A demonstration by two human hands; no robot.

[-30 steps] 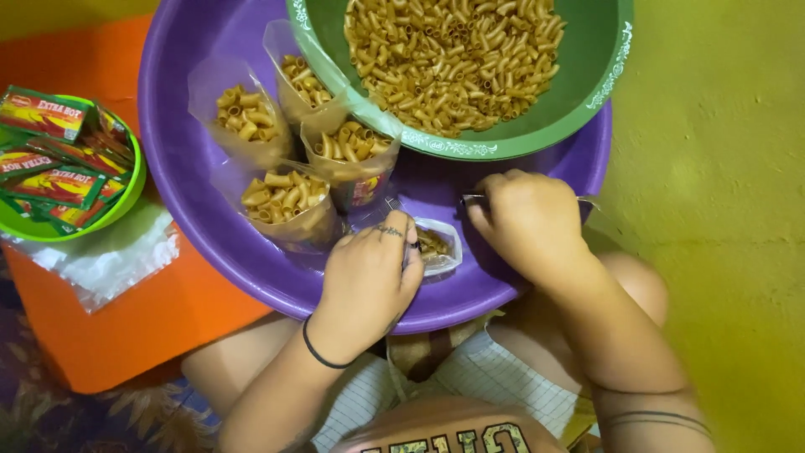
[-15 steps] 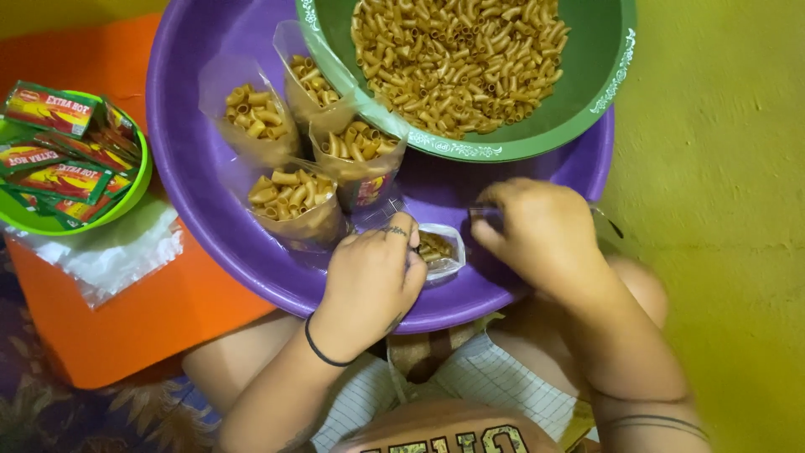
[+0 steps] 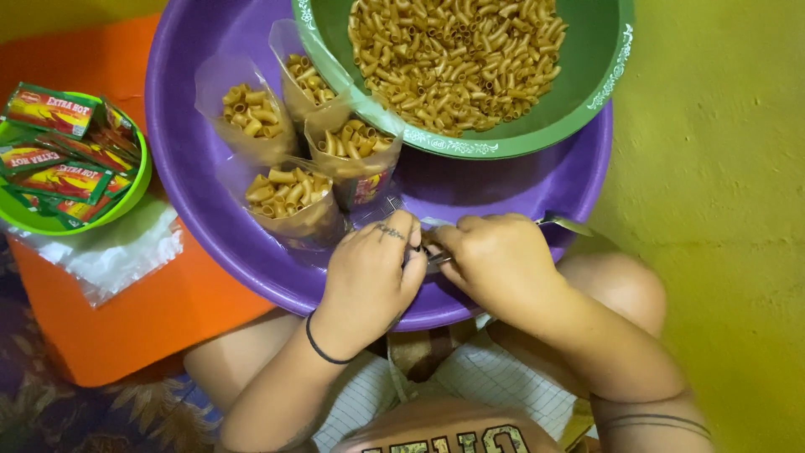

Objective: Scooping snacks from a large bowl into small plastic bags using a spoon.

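Observation:
My left hand (image 3: pixel 373 273) and my right hand (image 3: pixel 495 260) meet over the near side of a wide purple basin (image 3: pixel 520 193). The left hand's fingers are closed on a small clear plastic bag (image 3: pixel 429 225), which both hands almost entirely cover. A thin metal spoon (image 3: pixel 566 225) is gripped in the right hand; its end sticks out to the right and its other end points at the left hand. Several clear bags filled with fried macaroni pieces (image 3: pixel 289 193) stand upright in the basin just beyond the left hand.
A green bowl (image 3: pixel 604 80) heaped with macaroni pieces rests on the basin's far side. At the left, a small green bowl (image 3: pixel 138 180) holds red and green sachets, with a stack of clear plastic bags (image 3: pixel 117 252) beside it on an orange surface (image 3: pixel 168 310). Yellow-green floor lies right.
My hands have closed together, and the small bag that showed between them is now nearly covered. The right hand moved left toward the left hand.

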